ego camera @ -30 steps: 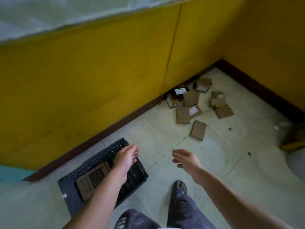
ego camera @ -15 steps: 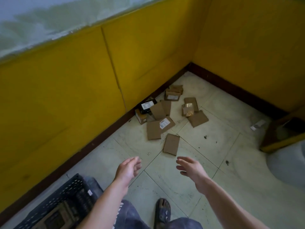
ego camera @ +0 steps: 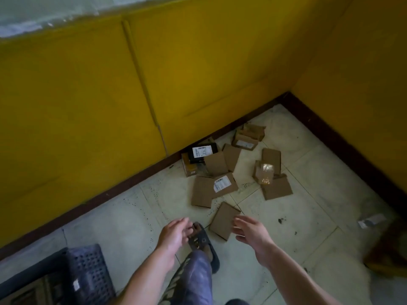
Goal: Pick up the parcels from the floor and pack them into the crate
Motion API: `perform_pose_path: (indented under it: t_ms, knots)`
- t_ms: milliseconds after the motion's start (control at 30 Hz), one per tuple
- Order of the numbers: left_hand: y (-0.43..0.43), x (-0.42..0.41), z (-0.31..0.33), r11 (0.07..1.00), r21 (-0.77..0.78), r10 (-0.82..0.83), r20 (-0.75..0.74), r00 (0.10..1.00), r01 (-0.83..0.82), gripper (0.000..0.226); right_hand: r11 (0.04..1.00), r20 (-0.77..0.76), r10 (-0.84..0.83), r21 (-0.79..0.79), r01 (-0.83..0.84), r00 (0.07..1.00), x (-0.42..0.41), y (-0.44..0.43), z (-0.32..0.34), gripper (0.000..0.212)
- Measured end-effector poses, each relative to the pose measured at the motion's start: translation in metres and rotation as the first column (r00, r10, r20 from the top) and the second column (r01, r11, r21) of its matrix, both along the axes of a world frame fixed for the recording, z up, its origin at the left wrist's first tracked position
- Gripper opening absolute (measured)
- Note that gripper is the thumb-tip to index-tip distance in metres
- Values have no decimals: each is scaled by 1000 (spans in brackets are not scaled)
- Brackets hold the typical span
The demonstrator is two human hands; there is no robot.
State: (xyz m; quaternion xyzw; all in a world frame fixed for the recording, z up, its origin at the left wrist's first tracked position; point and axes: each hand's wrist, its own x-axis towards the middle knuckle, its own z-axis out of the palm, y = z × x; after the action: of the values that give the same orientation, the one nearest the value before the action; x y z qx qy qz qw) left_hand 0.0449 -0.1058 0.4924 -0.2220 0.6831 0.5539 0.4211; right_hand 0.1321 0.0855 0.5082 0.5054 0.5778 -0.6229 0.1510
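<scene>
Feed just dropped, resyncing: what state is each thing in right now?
left hand: open, empty, above the sandal.
right hand: open, empty, by the nearest parcel; contact unclear.
nearest parcel: flat on the floor, ungripped.
parcel pile: on the floor against the wall, some overlapping.
black parcel: in the pile, white label up.
crate: upright on the floor, contents mostly out of view.

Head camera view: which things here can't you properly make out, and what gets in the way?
- Dark slatted plastic crate: head view, cut off by the bottom-left corner; contents mostly unseen.
- White printed label on the middle brown cardboard parcel: too small to read.
- Brownish object at the right edge: blurred, cropped, unidentifiable.
- Nearest flat brown cardboard parcel: the right hand covers its edge; contact unclear.
</scene>
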Motion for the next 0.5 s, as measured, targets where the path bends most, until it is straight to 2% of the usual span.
perform_pose_path:
  t_ms: [233,367,500]
  knots:
    - [71,-74,-48,998,-42,52,41,998,-50,14,996,152,91,-29,-88,984,-73,84,-57,27]
    - [110,-102,-95,995,-62,83,92,992,-78,19,996,225,30,-90,-10,974,-112,118,-102,23]
    - [148,-135,-164,991,-97,107,134,985,-94,25,995,190,-12,-91,30,982,-156,166,-174,24]
